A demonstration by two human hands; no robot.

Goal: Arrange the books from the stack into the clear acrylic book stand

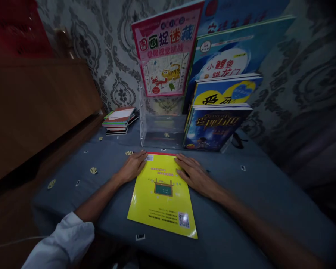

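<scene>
Left fingers [141,157]: extended, touching yellow book [148,203]
Right fingers [185,161]: likewise
Yellow book: flat, unracked
Rack [156,142]: beyond fingers, bearing books [217,127]

A home is suggested: the wall [120,89] is covered in ornate scrolled paper; a blue-grey cloth [63,198] with small prints is spread below; brightly illustrated children's books [168,56] are displayed on a clear rack [162,129]; wooden furniture [36,112] is seen at the left.
</scene>
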